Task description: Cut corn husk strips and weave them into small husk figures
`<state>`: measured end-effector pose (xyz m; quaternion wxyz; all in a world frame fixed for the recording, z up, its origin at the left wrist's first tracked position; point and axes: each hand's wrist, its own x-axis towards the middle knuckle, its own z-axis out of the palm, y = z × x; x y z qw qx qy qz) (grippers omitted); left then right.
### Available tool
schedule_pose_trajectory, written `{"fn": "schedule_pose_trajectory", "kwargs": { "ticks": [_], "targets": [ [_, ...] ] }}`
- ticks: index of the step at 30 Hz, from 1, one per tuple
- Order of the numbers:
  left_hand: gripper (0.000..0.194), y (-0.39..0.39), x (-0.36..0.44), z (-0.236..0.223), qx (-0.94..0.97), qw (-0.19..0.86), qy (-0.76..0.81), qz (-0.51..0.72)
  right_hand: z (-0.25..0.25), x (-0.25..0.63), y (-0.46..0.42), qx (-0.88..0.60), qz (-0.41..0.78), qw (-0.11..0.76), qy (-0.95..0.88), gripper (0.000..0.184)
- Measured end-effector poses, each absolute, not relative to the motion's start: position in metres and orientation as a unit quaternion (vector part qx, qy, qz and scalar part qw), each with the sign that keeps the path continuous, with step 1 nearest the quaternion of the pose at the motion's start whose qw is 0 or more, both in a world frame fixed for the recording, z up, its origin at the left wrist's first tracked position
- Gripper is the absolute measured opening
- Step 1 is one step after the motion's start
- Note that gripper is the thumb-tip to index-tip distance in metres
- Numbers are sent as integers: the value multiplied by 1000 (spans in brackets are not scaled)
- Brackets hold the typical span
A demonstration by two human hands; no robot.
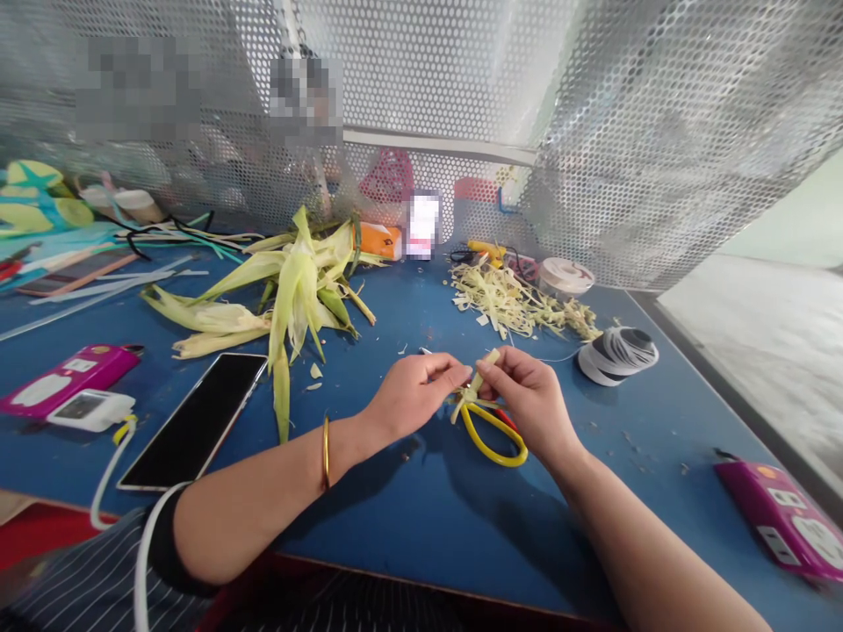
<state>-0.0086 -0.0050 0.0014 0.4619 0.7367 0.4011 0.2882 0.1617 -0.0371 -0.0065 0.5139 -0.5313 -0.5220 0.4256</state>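
Note:
Between my two hands is a small pale green corn husk strip point(486, 369), folded or knotted at its lower end. My right hand point(527, 395) pinches its upper part between thumb and fingers. My left hand point(418, 395), with a gold bangle on the wrist, is closed at the strip's left side, thumb against forefinger; the fingertips partly hide what they grip there. Right below the strip, scissors point(493, 452) with yellow loop handles lie on the table, their blades hidden by the hands and husk. A thin thread runs from near my right hand toward a spool point(617, 355).
Corn husks point(296, 281) lie left of centre, with a dark phone point(194, 421) nearer me. Shredded husk strips point(493, 294) and a tape roll point(566, 275) are behind my hands. Purple devices point(72, 377) flank the blue table point(395, 500). A perforated panel point(448, 79) rises at the back.

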Motion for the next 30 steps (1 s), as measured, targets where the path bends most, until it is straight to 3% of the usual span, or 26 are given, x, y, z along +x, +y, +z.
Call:
{"fn": "schedule_pose_trajectory", "kwargs": {
  "ticks": [3, 14, 23, 30],
  "targets": [
    [45, 0, -9, -2, 752, 462, 391, 259, -6, 162, -37, -539, 415, 499, -537, 32],
    [17, -7, -3, -6, 598, 682, 361, 214, -12, 156, -40, -550, 384, 492, -555, 28],
    [34, -4, -4, -1, 491, 737, 389, 254, -8, 162, -35, -534, 460, 478, -524, 31],
    [22, -5, -5, -3, 514, 742, 379, 206, -12, 158, -35, -521, 434, 519, -520, 17]
  ]
}}
